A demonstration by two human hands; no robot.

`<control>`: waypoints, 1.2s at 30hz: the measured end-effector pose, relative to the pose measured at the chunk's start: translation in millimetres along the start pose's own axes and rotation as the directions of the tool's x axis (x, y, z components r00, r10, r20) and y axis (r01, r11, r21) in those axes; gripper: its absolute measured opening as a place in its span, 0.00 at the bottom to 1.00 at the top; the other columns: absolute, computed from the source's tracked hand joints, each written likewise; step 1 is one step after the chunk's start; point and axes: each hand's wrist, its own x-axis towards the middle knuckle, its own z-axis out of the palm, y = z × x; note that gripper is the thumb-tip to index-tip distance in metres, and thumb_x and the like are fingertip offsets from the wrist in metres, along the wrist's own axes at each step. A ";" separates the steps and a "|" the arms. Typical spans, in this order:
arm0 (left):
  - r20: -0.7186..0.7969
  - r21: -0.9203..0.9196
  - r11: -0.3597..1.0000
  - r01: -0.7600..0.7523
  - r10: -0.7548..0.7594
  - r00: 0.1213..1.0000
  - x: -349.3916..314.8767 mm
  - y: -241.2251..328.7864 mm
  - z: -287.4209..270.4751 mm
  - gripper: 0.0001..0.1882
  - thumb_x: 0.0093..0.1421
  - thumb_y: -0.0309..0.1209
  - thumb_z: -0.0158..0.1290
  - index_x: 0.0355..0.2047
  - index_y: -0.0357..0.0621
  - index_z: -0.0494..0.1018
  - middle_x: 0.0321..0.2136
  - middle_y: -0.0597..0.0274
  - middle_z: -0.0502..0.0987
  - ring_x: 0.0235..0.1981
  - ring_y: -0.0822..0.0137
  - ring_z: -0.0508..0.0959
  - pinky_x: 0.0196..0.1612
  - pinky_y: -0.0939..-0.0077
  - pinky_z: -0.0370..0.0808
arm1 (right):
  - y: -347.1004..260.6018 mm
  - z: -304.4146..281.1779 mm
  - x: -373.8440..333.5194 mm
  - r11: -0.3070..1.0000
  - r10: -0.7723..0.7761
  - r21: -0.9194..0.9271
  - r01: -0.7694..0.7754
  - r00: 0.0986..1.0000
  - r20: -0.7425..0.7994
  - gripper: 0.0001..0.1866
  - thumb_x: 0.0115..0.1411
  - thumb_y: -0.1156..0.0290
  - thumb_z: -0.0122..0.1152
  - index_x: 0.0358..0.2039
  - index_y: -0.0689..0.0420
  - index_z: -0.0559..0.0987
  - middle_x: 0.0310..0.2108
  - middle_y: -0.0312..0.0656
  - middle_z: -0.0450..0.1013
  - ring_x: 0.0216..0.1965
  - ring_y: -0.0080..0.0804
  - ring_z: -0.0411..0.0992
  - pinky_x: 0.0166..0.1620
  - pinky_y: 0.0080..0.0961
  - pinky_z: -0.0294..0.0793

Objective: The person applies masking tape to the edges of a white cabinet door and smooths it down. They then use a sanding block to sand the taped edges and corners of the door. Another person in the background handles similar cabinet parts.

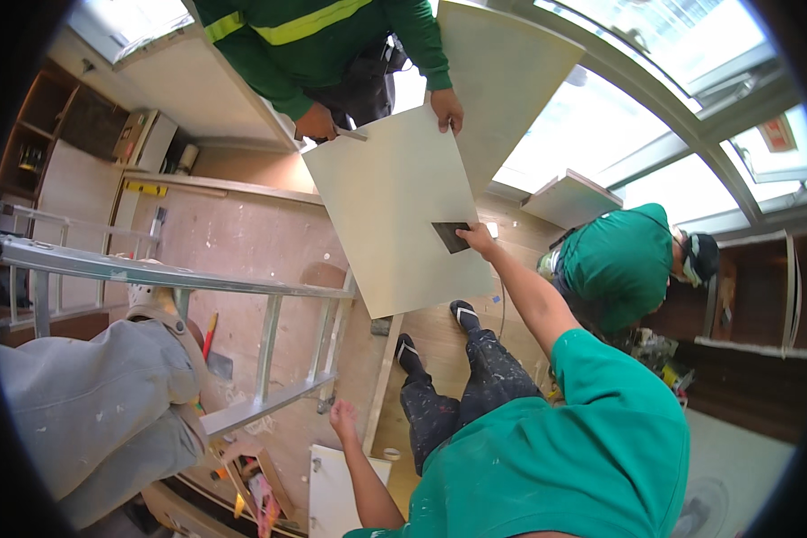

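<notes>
A large pale, flat panel (390, 215) is held tilted in the middle of the view. At its right edge, my right hand (478, 238) pinches a dark four-sided flat piece (451, 236) against the panel's face. Whether my fingers also grip the panel is hidden. My left hand (342, 421) is curled closed low on the left, apart from the panel and near a ladder foot; I see nothing in it. Across from me, a co-worker's hand (446, 109) grips the panel's far right corner. Their other hand (316, 124) holds a narrow flat strip (351, 134) at the far left corner.
A metal ladder (269, 350) stands at left, beside a person in grey trousers (108, 394). At right, another person in green (619, 264) bends over. A second large board (502, 81) leans by the windows. A white board (332, 489) and a wooden toolbox (251, 475) lie below.
</notes>
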 end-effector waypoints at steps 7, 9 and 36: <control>0.039 0.120 0.992 0.031 -0.036 0.999 -47.7 -12.0 79.8 0.23 0.66 0.41 0.57 0.57 0.43 0.70 0.50 0.58 0.77 0.53 0.61 0.77 0.53 0.65 0.72 | 14.7 -13.0 39.1 0.841 -0.472 -0.394 0.371 0.859 -0.198 0.15 0.57 0.62 0.68 0.42 0.57 0.86 0.66 0.51 0.64 0.65 0.49 0.62 0.61 0.40 0.67; 0.040 0.098 0.993 0.068 -0.072 0.997 -71.5 -18.1 119.3 0.23 0.66 0.42 0.57 0.56 0.43 0.70 0.49 0.60 0.78 0.53 0.62 0.77 0.53 0.65 0.72 | 21.4 -17.8 56.5 0.951 -0.296 -0.088 0.296 0.955 0.005 0.16 0.58 0.62 0.67 0.44 0.58 0.85 0.65 0.51 0.65 0.65 0.46 0.63 0.62 0.38 0.66; 0.208 -0.943 0.281 0.178 0.078 0.975 -252.9 -186.0 163.7 0.61 0.56 0.74 0.49 0.69 0.31 0.50 0.65 0.38 0.61 0.64 0.45 0.66 0.66 0.51 0.65 | -69.6 -83.9 -159.6 0.918 -0.128 0.388 -0.088 0.858 0.497 0.24 0.62 0.67 0.68 0.52 0.68 0.74 0.50 0.46 0.72 0.51 0.37 0.72 0.54 0.53 0.70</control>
